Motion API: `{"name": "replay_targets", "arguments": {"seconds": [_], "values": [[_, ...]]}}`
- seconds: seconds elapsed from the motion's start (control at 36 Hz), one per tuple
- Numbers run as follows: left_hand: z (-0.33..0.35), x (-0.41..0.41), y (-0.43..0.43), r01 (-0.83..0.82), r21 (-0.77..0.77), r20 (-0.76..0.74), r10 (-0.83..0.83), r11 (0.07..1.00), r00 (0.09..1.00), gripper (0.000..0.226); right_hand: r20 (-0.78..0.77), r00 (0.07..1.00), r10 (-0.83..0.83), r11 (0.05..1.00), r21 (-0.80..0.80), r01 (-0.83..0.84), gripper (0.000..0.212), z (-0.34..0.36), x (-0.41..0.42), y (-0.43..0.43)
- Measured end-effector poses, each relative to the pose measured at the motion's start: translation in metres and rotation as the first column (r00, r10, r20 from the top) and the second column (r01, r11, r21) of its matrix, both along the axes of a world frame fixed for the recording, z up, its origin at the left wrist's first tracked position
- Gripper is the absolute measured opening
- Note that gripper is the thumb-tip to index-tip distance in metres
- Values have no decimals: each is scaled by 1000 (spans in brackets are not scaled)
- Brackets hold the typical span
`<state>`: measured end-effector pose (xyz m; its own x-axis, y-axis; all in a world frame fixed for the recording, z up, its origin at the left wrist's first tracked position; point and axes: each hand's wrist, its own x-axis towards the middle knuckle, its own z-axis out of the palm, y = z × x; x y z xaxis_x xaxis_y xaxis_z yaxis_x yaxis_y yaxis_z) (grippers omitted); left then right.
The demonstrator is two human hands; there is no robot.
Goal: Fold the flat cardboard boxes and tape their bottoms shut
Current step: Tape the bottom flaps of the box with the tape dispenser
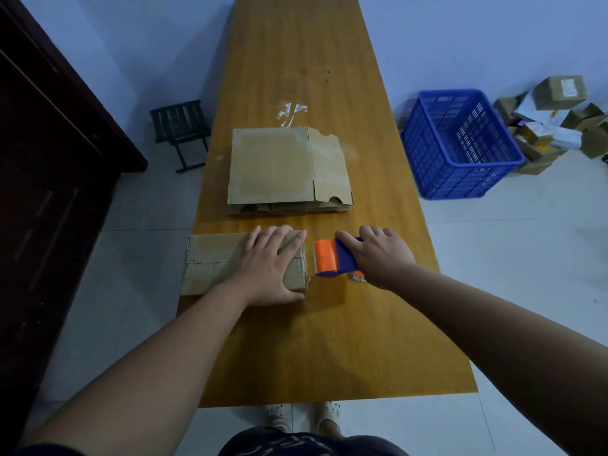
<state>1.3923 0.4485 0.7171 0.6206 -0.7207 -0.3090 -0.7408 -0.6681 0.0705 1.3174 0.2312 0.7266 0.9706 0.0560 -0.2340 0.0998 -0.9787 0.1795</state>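
A folded cardboard box (210, 263) lies at the left edge of the wooden table (312, 340). My left hand (274, 264) rests flat on the box's right end, fingers spread and pressing down. Just right of the box sits an orange and blue tape dispenser (332, 258). My right hand (378, 255) lies over the dispenser's blue handle, fingers wrapped on it. A stack of flat cardboard boxes (286, 166) lies farther back on the table's middle.
A blue plastic crate (460, 143) stands on the floor to the right, with a heap of small parcels (552, 120) behind it. A small dark folding stool (181, 130) stands left of the table. A dark wooden cabinet (49, 159) fills the left side.
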Motion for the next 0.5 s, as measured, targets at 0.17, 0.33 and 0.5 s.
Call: {"name": "replay_targets", "arguments": {"seconds": [0.17,0.33,0.5], "values": [[-4,1,1,7,-24,21,-7,1000,1000,118,-121,992,27,994,-100,-39,81,16,10,13],[-2,0,-1,-6,-10,4,6,1000,1000,116,-383,914,-135,987,33,160,95,46,25,23],[0,-2,-1,-14,-2,-10,14,1000,1000,115,-434,888,-153,969,110,221,60,49,48,20]]}}
